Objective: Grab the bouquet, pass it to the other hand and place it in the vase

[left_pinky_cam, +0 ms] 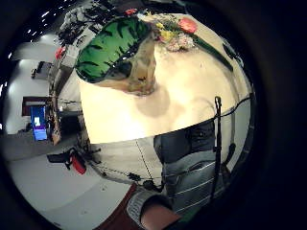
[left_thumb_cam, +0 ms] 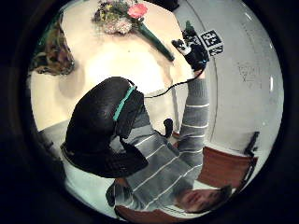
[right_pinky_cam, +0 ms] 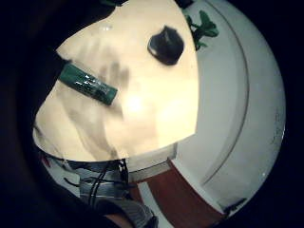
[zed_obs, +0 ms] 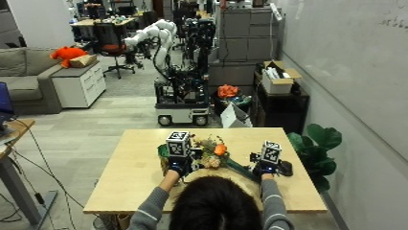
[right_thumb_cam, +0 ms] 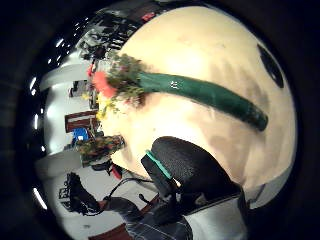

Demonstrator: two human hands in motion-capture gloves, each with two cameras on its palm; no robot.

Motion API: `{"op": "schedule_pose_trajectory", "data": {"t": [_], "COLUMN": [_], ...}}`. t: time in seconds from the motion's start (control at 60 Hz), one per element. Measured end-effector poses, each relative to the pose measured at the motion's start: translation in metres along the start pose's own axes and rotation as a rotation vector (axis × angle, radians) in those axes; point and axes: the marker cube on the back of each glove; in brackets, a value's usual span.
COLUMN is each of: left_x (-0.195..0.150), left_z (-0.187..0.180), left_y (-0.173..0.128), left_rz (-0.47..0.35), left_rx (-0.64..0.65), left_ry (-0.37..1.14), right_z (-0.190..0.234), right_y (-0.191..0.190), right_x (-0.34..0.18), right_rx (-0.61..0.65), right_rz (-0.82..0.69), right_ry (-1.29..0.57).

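The bouquet [zed_obs: 213, 154] lies on the wooden table [zed_obs: 127, 182] between my two hands, its orange and yellow flowers [right_thumb_cam: 120, 80] towards the vase and its green wrapped stem [right_thumb_cam: 210, 95] towards my right. My right hand [zed_obs: 266, 168] hovers just over the stem's end [right_pinky_cam: 88, 84]; its shadow on the table shows spread fingers, and it holds nothing. My left hand [zed_obs: 180, 167] is beside the vase [zed_obs: 164, 151], empty, with no fingers curling into its palm views. The vase [left_pinky_cam: 120, 52] has a green striped mouth and a brownish body, and it stands upright by the flowers [left_pinky_cam: 175, 33].
A small black object [zed_obs: 286, 167] lies on the table just right of my right hand, also in the right palm view [right_pinky_cam: 166, 45]. A potted plant [zed_obs: 315, 143] stands on the floor off the table's right edge. A mobile robot base stands beyond the far edge.
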Motion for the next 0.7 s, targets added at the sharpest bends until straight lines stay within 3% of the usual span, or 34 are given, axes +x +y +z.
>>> {"op": "schedule_pose_trajectory", "data": {"t": [0.083, 0.15, 0.35, 0.45, 0.616, 0.7], "left_x": [-0.012, -0.010, -0.010, -0.013, -0.021, -0.022], "left_z": [0.016, 0.015, 0.019, 0.025, 0.038, 0.039], "left_y": [-0.015, -0.008, -0.009, -0.015, -0.028, -0.025], "left_rz": [-0.018, -0.020, -0.033, -0.025, -0.023, -0.031], "left_rx": [-0.030, -0.044, -0.041, -0.041, -0.052, -0.060], "left_ry": [-0.003, 0.002, 0.003, 0.010, 0.015, 0.017], "right_z": [0.023, 0.034, 0.056, 0.066, 0.062, 0.061], "right_y": [-0.014, -0.022, -0.034, -0.031, -0.028, -0.026], "right_x": [0.009, 0.012, 0.012, 0.019, 0.014, 0.008], "right_rx": [0.067, 0.091, 0.080, 0.023, 0.128, 0.090], "right_rz": [0.105, 0.110, 0.061, 0.162, 0.116, 0.084], "right_ry": [0.026, 0.026, 0.043, 0.080, 0.016, 0.056]}}
